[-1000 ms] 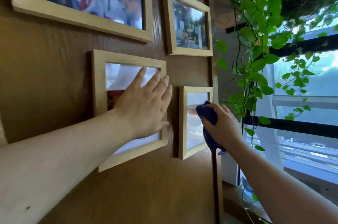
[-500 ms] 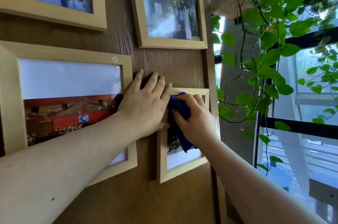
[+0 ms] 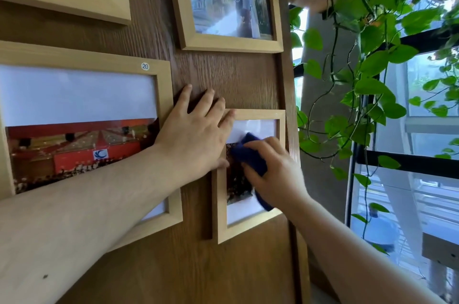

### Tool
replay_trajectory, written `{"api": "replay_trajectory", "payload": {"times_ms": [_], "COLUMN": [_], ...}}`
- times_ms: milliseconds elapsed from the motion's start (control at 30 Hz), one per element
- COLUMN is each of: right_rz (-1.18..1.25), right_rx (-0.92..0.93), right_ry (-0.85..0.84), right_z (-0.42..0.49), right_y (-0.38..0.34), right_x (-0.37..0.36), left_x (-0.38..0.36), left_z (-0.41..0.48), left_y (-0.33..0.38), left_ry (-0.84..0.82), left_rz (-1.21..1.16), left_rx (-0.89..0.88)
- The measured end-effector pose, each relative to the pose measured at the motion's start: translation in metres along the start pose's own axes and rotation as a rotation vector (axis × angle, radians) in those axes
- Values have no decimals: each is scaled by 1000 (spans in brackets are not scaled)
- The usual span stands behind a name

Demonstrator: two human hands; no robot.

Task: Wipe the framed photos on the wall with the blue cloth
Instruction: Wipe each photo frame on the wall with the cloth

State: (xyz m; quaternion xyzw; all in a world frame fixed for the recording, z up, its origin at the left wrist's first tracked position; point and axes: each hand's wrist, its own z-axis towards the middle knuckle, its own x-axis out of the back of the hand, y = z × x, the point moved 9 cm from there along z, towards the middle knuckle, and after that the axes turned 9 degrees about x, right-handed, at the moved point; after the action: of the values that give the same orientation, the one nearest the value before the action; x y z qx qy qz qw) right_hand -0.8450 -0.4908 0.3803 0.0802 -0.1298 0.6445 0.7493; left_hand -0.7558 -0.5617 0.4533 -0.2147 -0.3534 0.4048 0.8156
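Where the brown wood-grain wall panel [image 3: 154, 266] fills most of the view, four light wooden picture frames hang on it, and a green trailing vine plant [image 3: 372, 60] hangs at the right before a window with dark bars [image 3: 407, 162]. The largest is the wide light wooden frame [image 3: 82, 58] at the left, holding a photo with a white upper band and a red hall scene; a small round white sticker [image 3: 145, 66] on its top rail reads "20", and a blue-and-white logo shows in the photo, its wording not legible. Above it the corner of another light wooden frame [image 3: 74, 3] is cut off by the picture edge. At upper centre hangs a square-ish light wooden frame [image 3: 231, 43] with an outdoor photo; signs in it are too blurred to read. Lower right sits the small upright light wooden frame [image 3: 219, 204], its photo dark below a white band. The left hand [image 3: 191, 140] lies flat on the panel between the wide frame and the small frame, fingers spread and released, little finger touching the small frame's top left corner. The right hand [image 3: 275, 172] presses the dark blue cloth [image 3: 249, 154] against the small frame's glass, fingers curled over the cloth and grasping it.
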Motion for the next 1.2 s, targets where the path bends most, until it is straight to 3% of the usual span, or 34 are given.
{"api": "replay_trajectory", "payload": {"times_ms": [100,233,300,567,767,1033,1200], "right_rz": [2,-93,-115,-6,-204,-88,-216], "right_rx": [75,-242,-299,81,-156,169,150], "right_ry": [-44,-2,-24,-193,-203,-339,-359], "right_z": [-10,-29,-40,-55,-71,-86,-88], "right_y": [-11,44,53,-17,40,-22,1], "right_x": [-6,9,7,-25,-8,-32,-23], "left_x": [0,-1,-2,-2,-3,-2,-2], "left_z": [0,0,-1,-1,0,0,1], "left_y": [0,0,0,1,1,1,3], "left_ry": [-7,-25,-30,-13,-22,-49,-91], "left_rz": [-1,-3,-4,-8,-12,7,16], "left_rx": [-3,-7,-6,1,2,12,18]}}
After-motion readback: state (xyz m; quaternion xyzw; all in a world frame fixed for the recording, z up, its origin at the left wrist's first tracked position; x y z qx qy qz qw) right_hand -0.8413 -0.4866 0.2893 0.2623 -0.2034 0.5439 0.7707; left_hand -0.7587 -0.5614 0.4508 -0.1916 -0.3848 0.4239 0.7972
